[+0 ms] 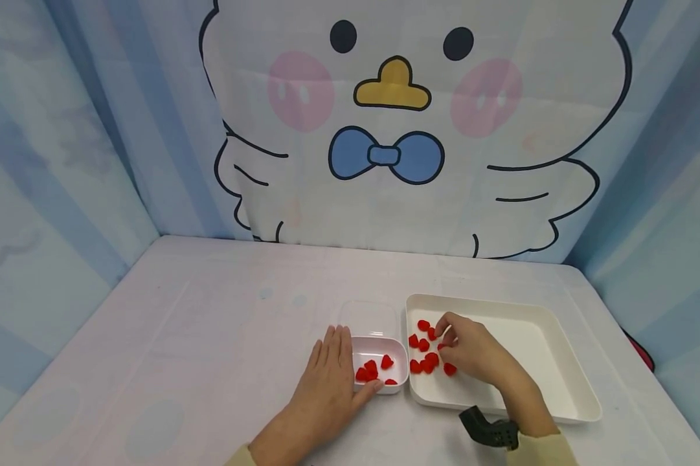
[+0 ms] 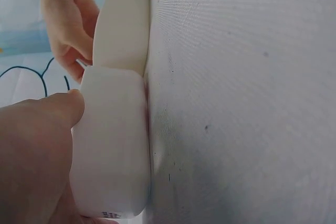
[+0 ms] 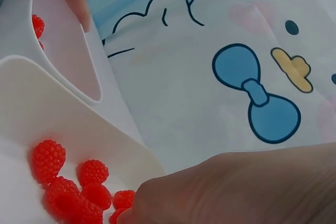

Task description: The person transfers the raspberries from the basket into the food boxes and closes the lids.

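My left hand [image 1: 325, 391] lies with straight fingers along the left side of a small white box [image 1: 406, 362], its thumb [image 2: 73, 106] against the near wall. Several red raspberries [image 1: 387, 362] lie inside that box. Over the left part of a large off-white tray [image 1: 536, 314] is my right hand [image 1: 474, 349], fingers bent down among several loose raspberries [image 1: 423, 345]. One red berry shows between its thumb and fingers; whether they pinch it I cannot tell. In the right wrist view the thumb [image 3: 173, 195] covers part of the raspberries [image 3: 49, 161].
A clear plastic lid [image 1: 370, 317] lies flat behind the small box. Both containers stand side by side on a pale table [image 1: 210, 310]. A printed curtain [image 1: 384, 213] closes off the back. A black band [image 1: 489, 428] is on my right wrist.
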`<action>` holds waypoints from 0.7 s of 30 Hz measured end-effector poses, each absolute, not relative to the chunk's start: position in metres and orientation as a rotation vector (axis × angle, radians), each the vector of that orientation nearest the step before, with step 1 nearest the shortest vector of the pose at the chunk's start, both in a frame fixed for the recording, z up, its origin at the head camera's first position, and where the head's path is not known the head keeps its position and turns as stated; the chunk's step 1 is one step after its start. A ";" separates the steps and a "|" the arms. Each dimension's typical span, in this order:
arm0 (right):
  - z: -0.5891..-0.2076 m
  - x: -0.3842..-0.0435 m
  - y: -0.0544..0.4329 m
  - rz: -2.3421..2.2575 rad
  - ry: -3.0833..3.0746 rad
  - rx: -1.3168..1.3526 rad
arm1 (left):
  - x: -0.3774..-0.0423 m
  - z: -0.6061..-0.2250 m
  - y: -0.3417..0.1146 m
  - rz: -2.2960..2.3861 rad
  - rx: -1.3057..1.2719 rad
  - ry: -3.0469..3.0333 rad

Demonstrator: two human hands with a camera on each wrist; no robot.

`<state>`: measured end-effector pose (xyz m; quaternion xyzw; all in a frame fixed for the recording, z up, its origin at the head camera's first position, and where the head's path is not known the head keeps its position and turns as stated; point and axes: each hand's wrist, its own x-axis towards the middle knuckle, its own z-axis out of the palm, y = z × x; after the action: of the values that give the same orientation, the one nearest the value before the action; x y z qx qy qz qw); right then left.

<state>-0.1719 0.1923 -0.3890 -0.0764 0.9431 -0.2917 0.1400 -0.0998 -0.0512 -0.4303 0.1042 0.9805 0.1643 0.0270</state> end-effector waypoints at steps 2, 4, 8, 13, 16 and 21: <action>-0.388 -0.171 0.191 -0.868 2.724 -0.230 | -0.100 -0.430 -0.051 0.507 0.320 3.026; -0.387 -0.170 0.190 -0.891 2.731 -0.252 | -0.100 -0.430 -0.051 0.509 0.314 3.027; -0.383 -0.169 0.188 -0.940 2.761 -0.306 | -0.101 -0.431 -0.051 0.512 0.309 3.033; -0.380 -0.167 0.183 -1.001 2.792 -0.359 | -0.102 -0.431 -0.051 0.509 0.308 3.028; -0.380 -0.167 0.179 -1.042 2.780 -0.393 | -0.101 -0.432 -0.052 0.513 0.301 3.025; -0.380 -0.166 0.174 -1.121 2.731 -0.447 | -0.101 -0.433 -0.053 0.530 0.318 3.039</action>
<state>-0.1658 0.1738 -0.3797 -0.1493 0.9120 -0.3742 0.0777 -0.1006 -0.0531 -0.4326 0.1025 0.9797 0.1710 0.0200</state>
